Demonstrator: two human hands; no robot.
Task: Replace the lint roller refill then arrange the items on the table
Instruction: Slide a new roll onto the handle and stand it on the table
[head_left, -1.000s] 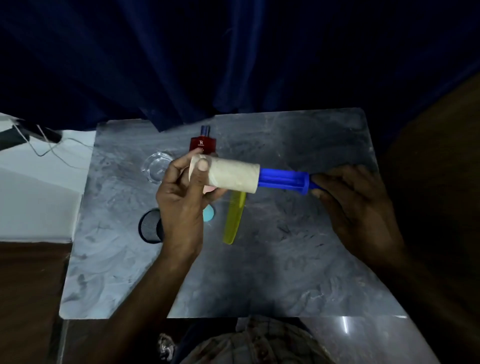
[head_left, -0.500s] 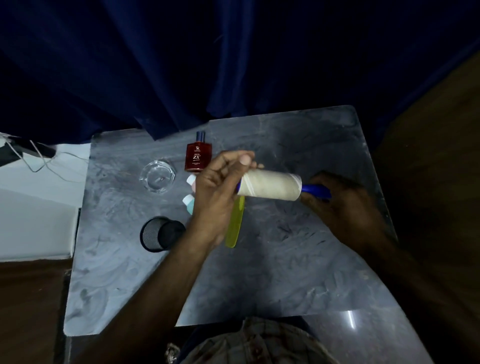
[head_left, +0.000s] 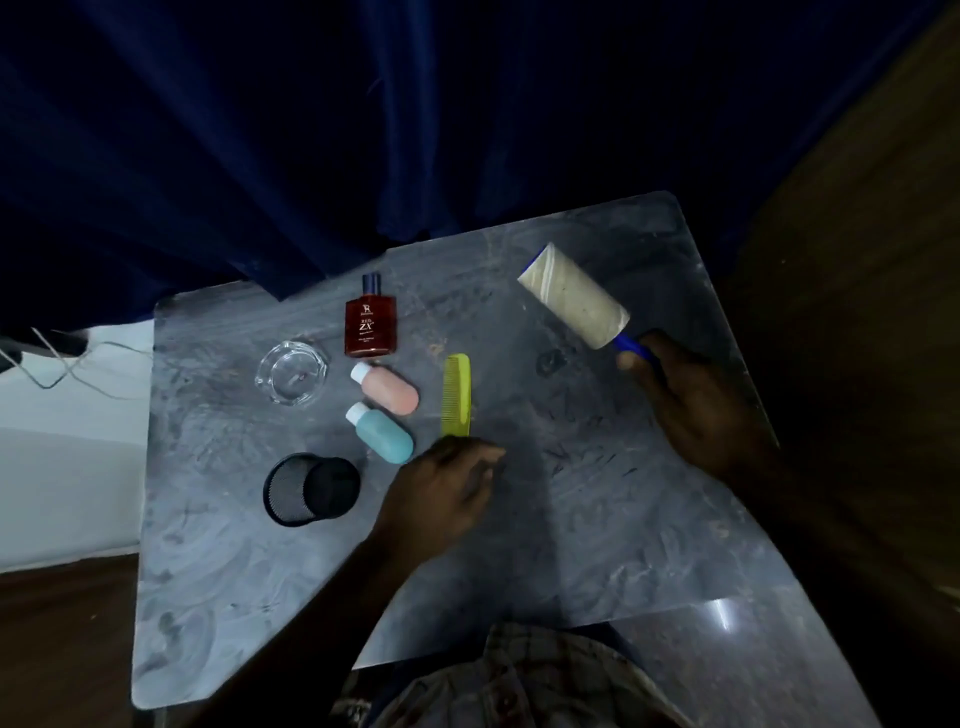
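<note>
With a refill seated on it, the lint roller (head_left: 576, 304) is gripped by its blue handle in the right hand (head_left: 691, 410) right of the comb (head_left: 456, 395), while the left hand (head_left: 441, 493), loosely curled and empty, is held just below the comb, so arranging is judged to remain.

Open grey table (head_left: 597, 519) lies across the near and right-centre area, giving a clear passage. The left half is crowded: red bottle (head_left: 370, 325), glass dish (head_left: 292, 372), pink bottle (head_left: 388, 388), teal bottle (head_left: 383, 432), tipped mesh cup (head_left: 310, 488) and green comb (head_left: 456, 396) sit close together, with narrow gaps. The left hand (head_left: 441, 493) appears to reach the comb's near end. The lint roller (head_left: 574, 303), held by the right hand (head_left: 691, 405), occupies the far right corner.
</note>
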